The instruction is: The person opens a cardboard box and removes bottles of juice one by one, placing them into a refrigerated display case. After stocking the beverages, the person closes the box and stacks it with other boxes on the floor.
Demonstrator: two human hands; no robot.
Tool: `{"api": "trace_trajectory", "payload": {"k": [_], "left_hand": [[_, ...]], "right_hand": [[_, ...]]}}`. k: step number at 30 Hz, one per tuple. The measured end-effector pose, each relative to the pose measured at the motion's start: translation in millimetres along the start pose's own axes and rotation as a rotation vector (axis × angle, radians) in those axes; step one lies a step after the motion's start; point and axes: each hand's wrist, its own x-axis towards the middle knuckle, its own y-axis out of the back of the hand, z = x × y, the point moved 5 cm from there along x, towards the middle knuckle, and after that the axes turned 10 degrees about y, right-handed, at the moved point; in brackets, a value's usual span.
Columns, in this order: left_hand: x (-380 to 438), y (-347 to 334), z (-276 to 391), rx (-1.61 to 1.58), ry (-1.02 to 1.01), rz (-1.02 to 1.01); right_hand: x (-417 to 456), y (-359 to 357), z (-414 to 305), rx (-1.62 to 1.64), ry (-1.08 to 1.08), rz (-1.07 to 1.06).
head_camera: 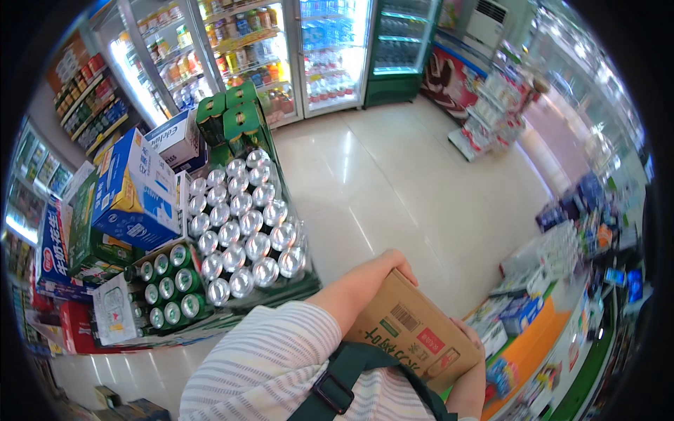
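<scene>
Both my hands carry a brown cardboard carton (416, 337) close against my body, at the lower middle of the view. My left hand (403, 263) curls over the carton's upper left corner, its fingertips hidden past the far edge. On the carton's right end lies my right hand (468, 334), its arm wrapped along that side. A printed barcode and writing mark the carton's face. To the left, a stack of silver-topped cans (242, 226) stands beside an opened carton of green cans (171, 287).
Glass-door drink coolers (337, 58) line the far wall, with a green cooler (397, 63) beside them. A blue carton (137, 194) tops the stack at left. A white display rack (489, 113) stands on the tiled floor. At right runs a counter (532, 342) with goods.
</scene>
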Motion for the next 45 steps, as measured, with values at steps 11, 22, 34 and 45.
{"api": "trace_trajectory", "payload": {"k": [11, 22, 34, 45], "left_hand": [[-12, 213, 31, -0.261, -0.045, 0.104], [-30, 415, -40, -0.749, -0.123, 0.174], [-101, 547, -167, -1.114, -0.007, 0.310], [-164, 729, -316, -1.194, 0.021, 0.458]], "right_hand": [[100, -148, -224, -0.292, 0.131, -0.261], [288, -318, -390, -0.520, 0.036, -0.484], [527, -541, -472, -0.613, -0.063, -0.580], [660, -794, -491, -0.767, -0.069, -0.795]]}}
